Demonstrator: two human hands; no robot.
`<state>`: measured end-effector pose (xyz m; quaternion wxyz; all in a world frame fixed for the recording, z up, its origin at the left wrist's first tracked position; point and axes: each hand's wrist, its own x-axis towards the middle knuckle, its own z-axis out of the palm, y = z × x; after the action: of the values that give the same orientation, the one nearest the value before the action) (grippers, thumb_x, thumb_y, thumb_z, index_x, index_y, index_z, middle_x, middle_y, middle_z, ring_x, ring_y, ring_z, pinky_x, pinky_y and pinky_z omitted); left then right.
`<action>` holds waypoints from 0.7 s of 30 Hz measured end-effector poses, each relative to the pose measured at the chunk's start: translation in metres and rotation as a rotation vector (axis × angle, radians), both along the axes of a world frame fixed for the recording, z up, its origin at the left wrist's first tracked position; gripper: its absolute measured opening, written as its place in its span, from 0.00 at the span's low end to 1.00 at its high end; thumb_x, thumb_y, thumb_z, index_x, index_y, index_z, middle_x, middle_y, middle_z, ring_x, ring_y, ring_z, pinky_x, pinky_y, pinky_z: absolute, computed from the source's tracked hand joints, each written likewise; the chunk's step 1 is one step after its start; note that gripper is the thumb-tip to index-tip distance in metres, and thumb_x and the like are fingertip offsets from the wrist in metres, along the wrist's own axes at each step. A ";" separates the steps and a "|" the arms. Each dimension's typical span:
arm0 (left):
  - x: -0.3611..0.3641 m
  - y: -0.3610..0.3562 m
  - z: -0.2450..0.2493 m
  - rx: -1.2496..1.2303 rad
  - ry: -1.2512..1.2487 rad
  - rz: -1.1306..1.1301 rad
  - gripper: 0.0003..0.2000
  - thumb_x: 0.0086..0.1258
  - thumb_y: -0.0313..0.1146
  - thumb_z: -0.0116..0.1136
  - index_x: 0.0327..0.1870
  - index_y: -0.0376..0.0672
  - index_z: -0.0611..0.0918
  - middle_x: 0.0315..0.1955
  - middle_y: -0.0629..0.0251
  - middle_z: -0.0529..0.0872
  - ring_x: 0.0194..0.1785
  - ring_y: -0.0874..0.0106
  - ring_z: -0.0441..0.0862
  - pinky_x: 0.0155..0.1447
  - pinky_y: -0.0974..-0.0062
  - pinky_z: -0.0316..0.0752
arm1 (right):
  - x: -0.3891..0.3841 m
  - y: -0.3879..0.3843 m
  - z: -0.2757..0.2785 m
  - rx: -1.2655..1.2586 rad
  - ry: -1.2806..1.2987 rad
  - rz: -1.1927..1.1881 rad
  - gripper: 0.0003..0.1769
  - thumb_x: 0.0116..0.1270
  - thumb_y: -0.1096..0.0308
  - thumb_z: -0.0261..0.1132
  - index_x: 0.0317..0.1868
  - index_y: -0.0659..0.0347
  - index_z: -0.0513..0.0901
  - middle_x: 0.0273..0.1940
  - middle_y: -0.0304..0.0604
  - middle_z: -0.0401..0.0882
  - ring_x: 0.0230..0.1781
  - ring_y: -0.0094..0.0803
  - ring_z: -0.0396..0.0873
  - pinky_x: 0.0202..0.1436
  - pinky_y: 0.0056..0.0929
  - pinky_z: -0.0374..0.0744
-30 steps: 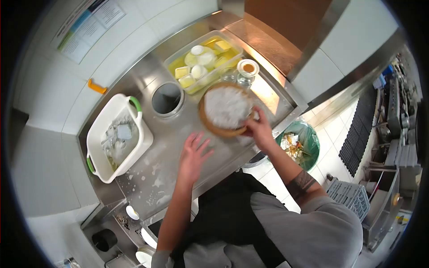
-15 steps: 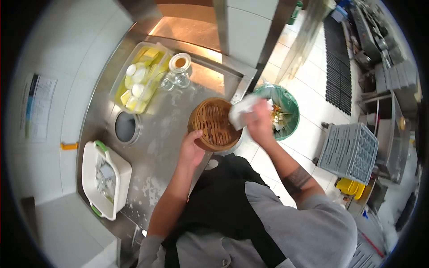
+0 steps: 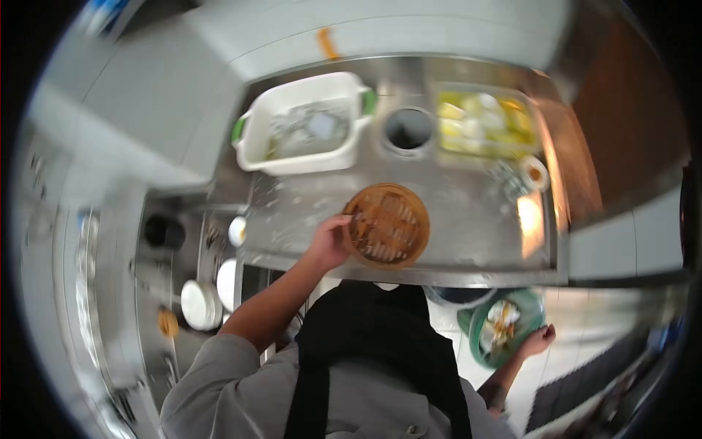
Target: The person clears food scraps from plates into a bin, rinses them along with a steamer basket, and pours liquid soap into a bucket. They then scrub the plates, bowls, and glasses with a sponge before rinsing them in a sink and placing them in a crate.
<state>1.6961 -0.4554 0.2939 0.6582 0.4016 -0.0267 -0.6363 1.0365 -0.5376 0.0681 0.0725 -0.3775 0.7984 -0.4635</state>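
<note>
My left hand (image 3: 331, 241) grips the left rim of a round bamboo steamer basket (image 3: 387, 225), thumb on top. The slatted inside of the basket faces up, with pale bits on the slats. It is held above the steel counter near its front edge. My right hand (image 3: 540, 339) is low on the right, beside the green-lined bin (image 3: 538, 307). Its fingers look curled in, and nothing shows in them. A crumpled white paper (image 3: 503, 312) lies on food scraps inside the bin.
On the steel counter (image 3: 468, 219) stand a white tub with green handles (image 3: 292, 159), a round opening (image 3: 408, 130), a clear container of yellow liquid and white items (image 3: 486, 126), and some glasses (image 3: 504, 174). Stacked white plates (image 3: 197, 304) sit at the left.
The view has swung left toward the counter. The white paper has left my right hand, and white paper now shows in the bin. My left hand still holds the bamboo steamer basket.
</note>
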 end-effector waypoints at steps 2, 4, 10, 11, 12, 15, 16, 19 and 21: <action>0.045 0.064 0.011 -0.073 0.016 0.189 0.30 0.68 0.40 0.62 0.71 0.38 0.76 0.66 0.56 0.82 0.69 0.58 0.79 0.77 0.51 0.68 | 0.063 -0.023 0.055 -0.060 -0.126 0.156 0.16 0.79 0.66 0.60 0.59 0.68 0.82 0.50 0.50 0.86 0.47 0.39 0.85 0.49 0.36 0.83; 0.075 0.128 0.026 -0.177 0.022 0.389 0.33 0.67 0.44 0.61 0.72 0.38 0.75 0.69 0.54 0.80 0.71 0.55 0.77 0.79 0.48 0.66 | 0.137 -0.056 0.096 -0.107 -0.282 0.410 0.12 0.80 0.68 0.61 0.56 0.64 0.84 0.43 0.38 0.83 0.37 0.24 0.78 0.41 0.25 0.79; 0.135 0.332 0.023 -0.233 -0.114 1.066 0.25 0.71 0.43 0.60 0.67 0.42 0.79 0.64 0.56 0.84 0.67 0.55 0.80 0.76 0.50 0.70 | 0.398 -0.103 0.178 -0.120 -0.364 1.330 0.10 0.80 0.70 0.62 0.55 0.65 0.83 0.41 0.37 0.82 0.37 0.22 0.78 0.42 0.24 0.79; 0.139 0.364 0.019 -0.251 -0.124 1.131 0.25 0.71 0.43 0.60 0.67 0.42 0.79 0.64 0.56 0.84 0.67 0.55 0.80 0.76 0.50 0.70 | 0.444 -0.089 0.193 -0.130 -0.370 1.399 0.10 0.80 0.70 0.62 0.55 0.65 0.83 0.41 0.37 0.82 0.37 0.22 0.78 0.42 0.24 0.79; 0.144 0.393 0.014 -0.264 -0.145 1.237 0.25 0.71 0.43 0.60 0.66 0.42 0.79 0.64 0.57 0.85 0.67 0.56 0.80 0.76 0.50 0.70 | 0.489 -0.070 0.207 -0.097 -0.310 1.554 0.10 0.80 0.71 0.62 0.55 0.65 0.83 0.42 0.37 0.82 0.37 0.22 0.78 0.43 0.25 0.80; 0.178 0.483 -0.015 -0.313 -0.171 1.428 0.24 0.72 0.41 0.60 0.67 0.42 0.79 0.64 0.58 0.85 0.68 0.56 0.80 0.76 0.51 0.71 | 0.607 -0.009 0.214 -0.081 -0.083 1.951 0.10 0.80 0.72 0.63 0.57 0.64 0.83 0.45 0.37 0.83 0.40 0.24 0.80 0.47 0.26 0.82; 0.195 0.513 -0.026 -0.321 -0.153 1.497 0.25 0.72 0.40 0.60 0.68 0.41 0.78 0.64 0.58 0.84 0.69 0.56 0.80 0.77 0.51 0.71 | 0.644 0.030 0.223 -0.085 -0.079 2.041 0.10 0.79 0.72 0.63 0.56 0.65 0.83 0.45 0.38 0.84 0.41 0.25 0.81 0.48 0.27 0.82; 0.253 0.596 -0.066 -0.353 -0.096 1.630 0.26 0.71 0.38 0.61 0.70 0.42 0.76 0.66 0.57 0.83 0.70 0.54 0.79 0.79 0.50 0.69 | 0.742 0.184 0.259 -0.203 0.081 2.349 0.10 0.77 0.73 0.65 0.54 0.67 0.85 0.45 0.44 0.86 0.42 0.30 0.84 0.51 0.30 0.83; 0.295 0.644 -0.091 -0.339 0.032 1.733 0.27 0.71 0.37 0.61 0.71 0.42 0.75 0.67 0.57 0.82 0.70 0.54 0.79 0.78 0.49 0.70 | 0.799 0.283 0.267 -0.184 0.128 2.528 0.13 0.76 0.73 0.66 0.57 0.68 0.85 0.51 0.49 0.88 0.50 0.39 0.87 0.60 0.34 0.82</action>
<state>1.9913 0.1882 0.2029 0.9602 0.1685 0.2022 0.0934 1.8355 -0.2549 0.3354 0.3979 -0.8988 -0.1501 -0.1060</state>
